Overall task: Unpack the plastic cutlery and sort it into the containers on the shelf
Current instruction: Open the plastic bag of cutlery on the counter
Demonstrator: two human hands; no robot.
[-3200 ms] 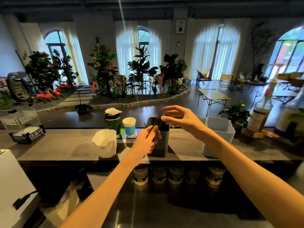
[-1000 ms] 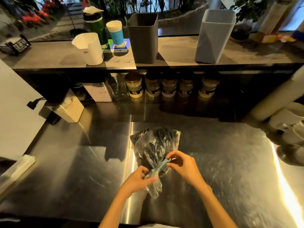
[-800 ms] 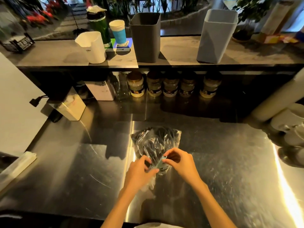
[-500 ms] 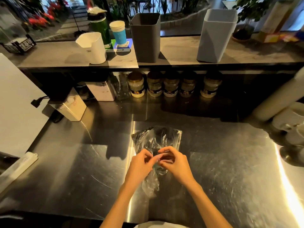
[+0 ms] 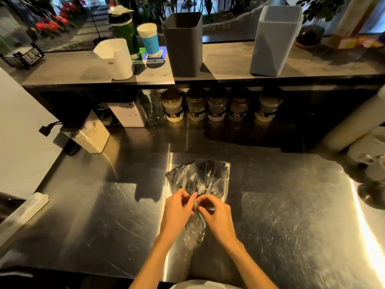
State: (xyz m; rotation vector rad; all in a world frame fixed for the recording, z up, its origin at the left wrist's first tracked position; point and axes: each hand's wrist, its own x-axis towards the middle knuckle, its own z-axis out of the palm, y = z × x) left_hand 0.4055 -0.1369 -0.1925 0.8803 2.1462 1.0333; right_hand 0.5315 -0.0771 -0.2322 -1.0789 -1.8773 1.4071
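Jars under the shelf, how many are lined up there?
5, in a row under the shelf at the back of the steel counter: jars. More could sit in shadow.

The dark cutlery (image 5: 205, 180) inside the crinkled clear bag (image 5: 198, 178) shows only as a tangle through glare, so forks, spoons and knives cannot be told apart, and the bag's neck is covered where the left hand (image 5: 177, 211) and right hand (image 5: 214, 213) meet over it. Whatever lies inside the dark grey container (image 5: 183, 42) and the light grey container (image 5: 275, 40) on the shelf (image 5: 225, 61) is out of sight behind their walls. The jar labels (image 5: 216, 115) under the shelf are too small to read, and the pale objects (image 5: 370, 155) at the right edge are blurred and cut off.
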